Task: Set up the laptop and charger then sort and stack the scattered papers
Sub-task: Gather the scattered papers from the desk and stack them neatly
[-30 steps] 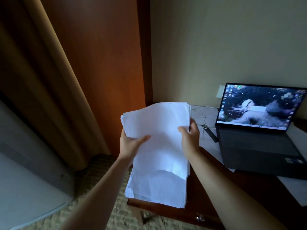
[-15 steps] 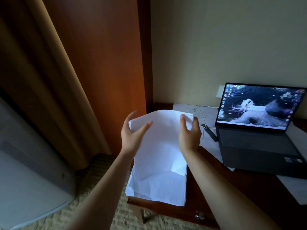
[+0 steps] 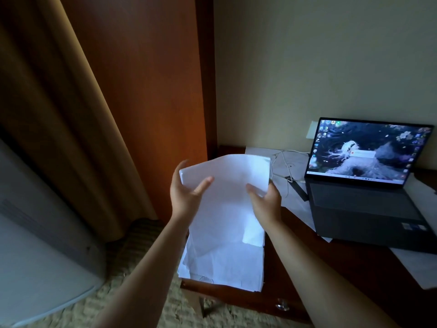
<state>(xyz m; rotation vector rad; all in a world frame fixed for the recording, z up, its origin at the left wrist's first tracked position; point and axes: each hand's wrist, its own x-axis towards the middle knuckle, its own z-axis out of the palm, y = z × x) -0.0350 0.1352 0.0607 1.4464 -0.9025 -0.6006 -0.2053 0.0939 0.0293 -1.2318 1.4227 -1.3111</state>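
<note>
Curtain [image 3: 59, 114] + wood panel [image 3: 146, 79] fill the area left of and beyond the fingers; pale wall [image 3: 319, 55] to the rt. Grey-white unit [image 3: 35, 233] sits low, well left of the hands, on patterned carpet [image 3: 132, 287].

Dark wood desk [image 3: 331, 268] runs below and rt of the fingers; drawer knob [image 3: 281, 306] on its front edge. Laptop [image 3: 369, 185] open, screen lit, on desk well rt of rt fingers. White cable [image 3: 283, 162] + black charger brick [image 3: 299, 191] lie between rt fingers and laptop, on loose sheets [image 3: 298, 209] that run under the laptop. One more sheet [image 3: 418, 268] at far rt edge.

Paper stack [image 3: 224, 233] between both hands, lower end resting on desk's left corner, top end tilted up.

Left hand [image 3: 186, 192]: fingers spread and relaxed, cupping stack's left edge, thumb on the front face. Right hand [image 3: 264, 200]: fingers loosely curved against the stack's rt edge; can't tell if gripping or just steadying.
</note>
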